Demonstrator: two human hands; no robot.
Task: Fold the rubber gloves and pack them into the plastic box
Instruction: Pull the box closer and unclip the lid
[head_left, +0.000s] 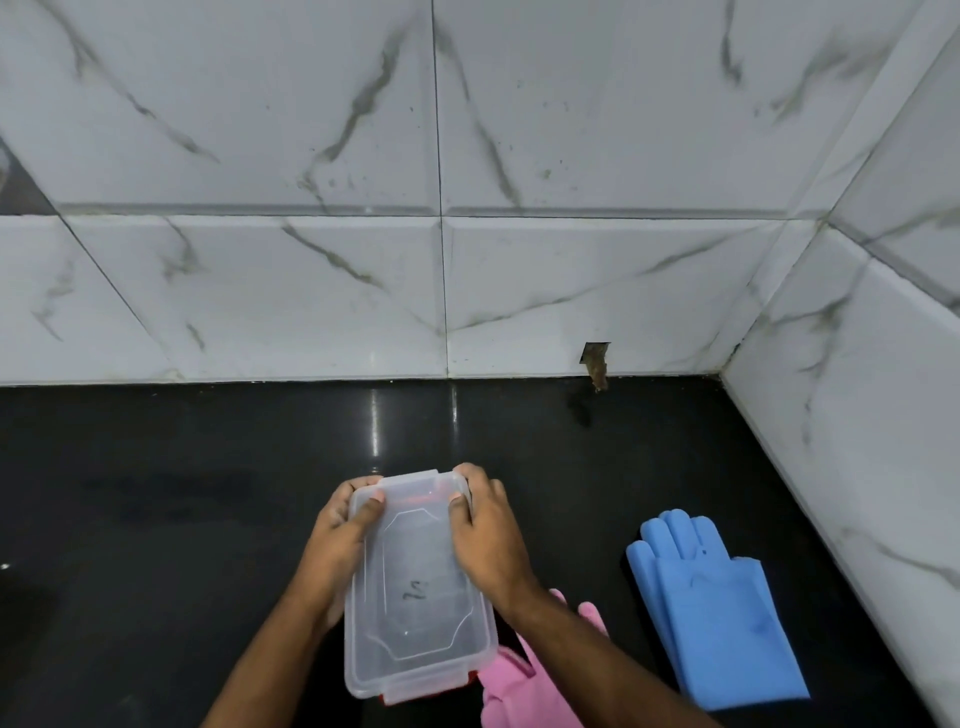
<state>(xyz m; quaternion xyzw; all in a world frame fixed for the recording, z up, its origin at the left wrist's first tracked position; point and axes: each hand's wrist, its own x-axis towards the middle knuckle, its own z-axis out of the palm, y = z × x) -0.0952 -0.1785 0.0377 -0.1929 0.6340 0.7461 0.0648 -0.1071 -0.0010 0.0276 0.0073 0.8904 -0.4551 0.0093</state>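
I am holding the plastic box (415, 587), light, stiff and a bit slippery, near the bench's front edge, left hand (340, 535) and right hand (485, 535) clamped on its far corners, while the soft blue gloves (711, 608) and pink gloves (524, 675) are lying to its right.

Your pink gloves (511, 680) at five o'clock are mostly hidden: your right forearm crosses over them, the plastic box (415, 587) covers their left part, and the bottom edge cuts them off, so you cannot tell how they lie or whether they are folded. The fingers of your left hand (340, 540) and right hand (488, 535) curl out of sight behind the far end of the box. Through the cloudy lid, the dark scrawl is too blurred to read. The blue gloves (717, 608) at three o'clock lie stacked, so the lower one shows only at its edges.
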